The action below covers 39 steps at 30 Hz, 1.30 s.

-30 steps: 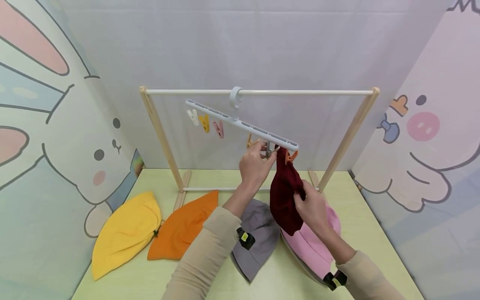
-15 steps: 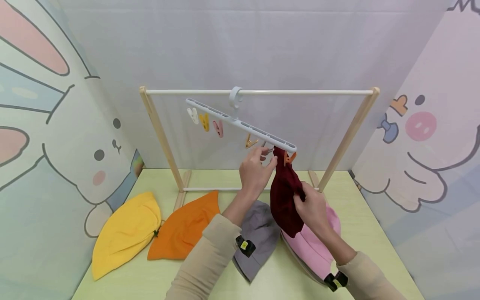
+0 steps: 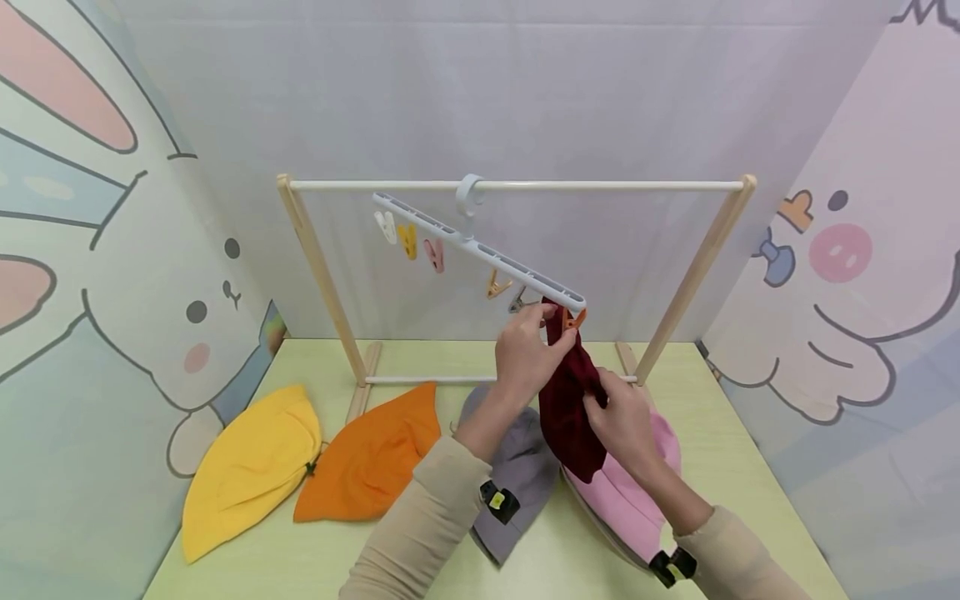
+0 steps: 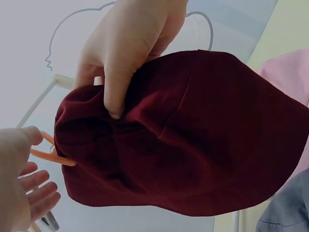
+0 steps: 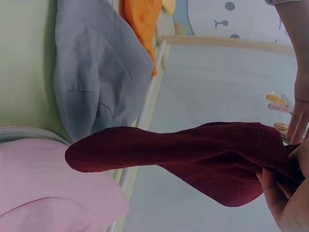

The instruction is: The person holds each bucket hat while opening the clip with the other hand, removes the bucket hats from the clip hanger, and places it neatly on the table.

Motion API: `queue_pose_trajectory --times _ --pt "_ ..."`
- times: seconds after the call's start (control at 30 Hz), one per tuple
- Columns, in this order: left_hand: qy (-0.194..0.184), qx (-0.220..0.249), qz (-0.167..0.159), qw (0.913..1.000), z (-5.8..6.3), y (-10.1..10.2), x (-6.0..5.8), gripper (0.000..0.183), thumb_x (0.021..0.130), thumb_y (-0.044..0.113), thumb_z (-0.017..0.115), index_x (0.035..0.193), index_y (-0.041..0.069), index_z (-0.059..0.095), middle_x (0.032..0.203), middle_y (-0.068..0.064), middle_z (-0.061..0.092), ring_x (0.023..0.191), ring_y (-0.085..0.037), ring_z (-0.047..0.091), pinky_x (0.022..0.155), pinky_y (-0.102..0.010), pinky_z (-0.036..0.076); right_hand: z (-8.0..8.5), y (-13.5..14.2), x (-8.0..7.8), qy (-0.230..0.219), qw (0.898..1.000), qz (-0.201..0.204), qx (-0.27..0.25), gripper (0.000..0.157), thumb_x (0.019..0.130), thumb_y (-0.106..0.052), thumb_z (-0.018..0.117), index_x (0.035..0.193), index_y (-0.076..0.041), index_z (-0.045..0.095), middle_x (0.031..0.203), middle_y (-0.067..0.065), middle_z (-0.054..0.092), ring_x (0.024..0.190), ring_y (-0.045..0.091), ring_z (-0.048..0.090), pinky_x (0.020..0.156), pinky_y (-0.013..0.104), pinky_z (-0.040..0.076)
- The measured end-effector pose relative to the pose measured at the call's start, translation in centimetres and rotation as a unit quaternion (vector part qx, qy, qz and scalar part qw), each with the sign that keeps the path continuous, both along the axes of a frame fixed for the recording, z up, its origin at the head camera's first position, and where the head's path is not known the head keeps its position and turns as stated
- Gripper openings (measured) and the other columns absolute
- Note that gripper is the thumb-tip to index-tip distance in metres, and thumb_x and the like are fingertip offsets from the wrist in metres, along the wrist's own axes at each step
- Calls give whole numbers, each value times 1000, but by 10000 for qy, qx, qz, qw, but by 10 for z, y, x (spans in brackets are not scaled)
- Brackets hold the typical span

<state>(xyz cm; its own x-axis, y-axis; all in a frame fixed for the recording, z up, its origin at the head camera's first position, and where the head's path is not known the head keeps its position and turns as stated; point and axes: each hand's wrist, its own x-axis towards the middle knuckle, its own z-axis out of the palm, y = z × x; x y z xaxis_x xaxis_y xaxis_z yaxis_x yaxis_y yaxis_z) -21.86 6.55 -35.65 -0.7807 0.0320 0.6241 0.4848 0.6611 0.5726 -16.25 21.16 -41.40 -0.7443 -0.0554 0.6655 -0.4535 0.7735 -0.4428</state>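
Observation:
A dark red hat (image 3: 573,408) hangs from the right end of the light grey hanger (image 3: 480,247), an orange clip (image 3: 574,320) at its top edge. My right hand (image 3: 621,412) pinches the hat's cloth between thumb and fingers, as the left wrist view also shows. My left hand (image 3: 528,350) is by the orange clip. In the left wrist view its thumb touches or nearly touches the clip's handle, while the other fingers (image 4: 38,186) are spread and hold nothing. A grey clip (image 3: 519,300) dangles just left of this hand.
The hanger hooks over the white bar (image 3: 600,185) of a wooden-sided rack, tilted down to the right. White, yellow, pink and light orange clips hang along it. Yellow (image 3: 251,471), orange (image 3: 371,454), grey (image 3: 517,475) and pink (image 3: 622,500) hats lie on the table (image 3: 735,467).
My left hand has left the grey clip and moved right to the orange one. The hanger's right end has shifted slightly left and down. My right hand stays on the dark red hat.

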Motion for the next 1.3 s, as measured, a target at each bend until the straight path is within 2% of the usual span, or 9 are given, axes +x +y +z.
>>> queue_pose_trajectory --times 0.13,0.3,0.6,0.97,1.13,1.3 --pt "-126 23 42 9999 0 3 2 27 79 31 68 97 13 63 89 1 66 68 -9 56 56 -23 44 -1 -1 2 -42 9999 -10 96 20 72 4 65 88 -7 63 75 5 63 63 14 52 57 34 45" --pt "-212 37 121 9997 -1 6 3 25 79 32 68 94 14 61 84 4 66 67 -8 57 55 -22 44 -4 -2 3 66 9999 51 140 20 72 3 65 88 -8 63 76 6 64 65 15 55 57 34 46" --pt "-63 192 322 9993 -4 9 4 27 77 34 71 92 14 60 79 4 65 66 -10 60 55 -25 46 -7 -7 3 443 9982 193 361 18 69 4 65 84 -8 62 75 4 62 62 13 53 55 31 44" --pt "136 185 671 9975 -8 10 2 35 73 41 73 87 14 56 72 4 60 60 -11 57 51 -25 44 -6 -11 5 456 9968 461 464 19 69 6 63 83 -7 64 78 5 63 61 12 55 54 29 46" --pt "202 230 705 9970 -9 10 2 32 73 39 74 85 15 56 72 5 61 59 -11 57 50 -25 43 -7 -12 5 511 9964 466 495 20 68 5 63 83 -7 64 78 5 63 62 14 57 54 30 46" --pt "444 102 653 9968 -10 8 2 27 76 36 72 82 15 57 69 4 59 55 -10 54 48 -24 41 -7 -11 5 464 9966 450 503 20 69 5 63 84 -8 64 80 5 64 63 14 57 54 30 46"
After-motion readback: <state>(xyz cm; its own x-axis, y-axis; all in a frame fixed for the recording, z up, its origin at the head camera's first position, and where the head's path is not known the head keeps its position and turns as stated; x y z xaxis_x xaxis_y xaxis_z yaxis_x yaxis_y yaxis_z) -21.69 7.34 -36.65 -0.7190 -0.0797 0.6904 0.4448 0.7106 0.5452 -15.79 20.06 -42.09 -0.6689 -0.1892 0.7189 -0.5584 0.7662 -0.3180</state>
